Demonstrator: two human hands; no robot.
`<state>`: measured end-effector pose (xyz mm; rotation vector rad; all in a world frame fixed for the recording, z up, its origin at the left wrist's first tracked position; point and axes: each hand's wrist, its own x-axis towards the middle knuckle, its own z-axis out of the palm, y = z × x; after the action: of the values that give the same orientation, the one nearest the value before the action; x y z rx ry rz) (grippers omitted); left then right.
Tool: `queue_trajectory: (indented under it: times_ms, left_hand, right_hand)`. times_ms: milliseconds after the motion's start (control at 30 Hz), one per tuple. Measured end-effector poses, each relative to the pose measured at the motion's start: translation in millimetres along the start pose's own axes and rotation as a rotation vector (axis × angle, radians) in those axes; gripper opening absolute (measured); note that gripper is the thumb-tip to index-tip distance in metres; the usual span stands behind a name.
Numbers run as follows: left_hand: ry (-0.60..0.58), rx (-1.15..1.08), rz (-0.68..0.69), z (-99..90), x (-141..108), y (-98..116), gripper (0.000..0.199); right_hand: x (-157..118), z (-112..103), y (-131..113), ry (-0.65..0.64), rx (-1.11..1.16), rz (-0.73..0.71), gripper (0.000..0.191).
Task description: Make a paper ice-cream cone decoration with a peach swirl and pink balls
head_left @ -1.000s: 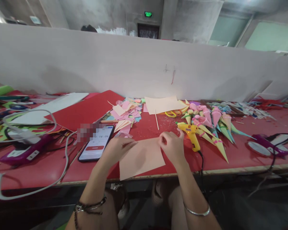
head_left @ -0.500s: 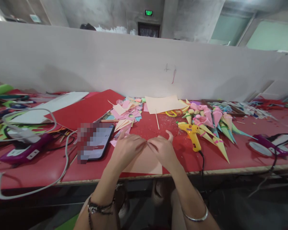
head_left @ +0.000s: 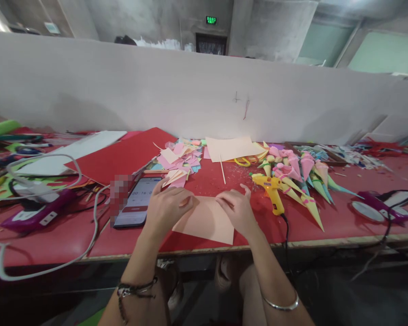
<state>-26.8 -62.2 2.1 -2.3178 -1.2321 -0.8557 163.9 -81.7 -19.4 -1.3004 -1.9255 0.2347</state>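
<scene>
A peach sheet of paper lies at the table's front edge, slightly turned, between my two hands. My left hand is closed, thumb and fingers pinched together at the sheet's far left corner. My right hand pinches at the far right part of the same edge, its little finger raised. My fingers cover both far corners. Beside my left hand lies a phone with a timer on its screen. Right of my right hand, a yellow hot glue gun rests on the table.
Beyond my hands are a thin stick, paper scraps and a cream sheet near yellow-handled scissors. Paper cones lie to the right. Purple power strips and loose cables flank the work area. A white partition stands behind.
My hands have moved apart along the paper's far edge, left hand leftward and right hand slightly rightward. The sheet is turned a little and more of it shows.
</scene>
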Motion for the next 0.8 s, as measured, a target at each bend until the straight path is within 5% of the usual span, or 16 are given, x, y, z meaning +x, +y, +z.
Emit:
queue_trajectory:
  times_ms: [233, 567, 800]
  left_hand:
    - [-0.048, 0.053, -0.075, -5.0, -4.9, -19.5, 0.019]
    - [-0.13, -0.019, -0.319, 1.4, -6.4, -16.2, 0.02]
    - [-0.173, -0.26, -0.136, 7.6, -2.1, 8.1, 0.017]
  right_hand:
    - [0.7, 3.2, 0.3, -0.021, -0.012, -0.009, 0.02]
    - [0.4, 6.0, 4.4, 0.026, -0.202, -0.057, 0.019]
    - [1.8, 17.7, -6.7, 0.114, -0.286, -0.147, 0.012]
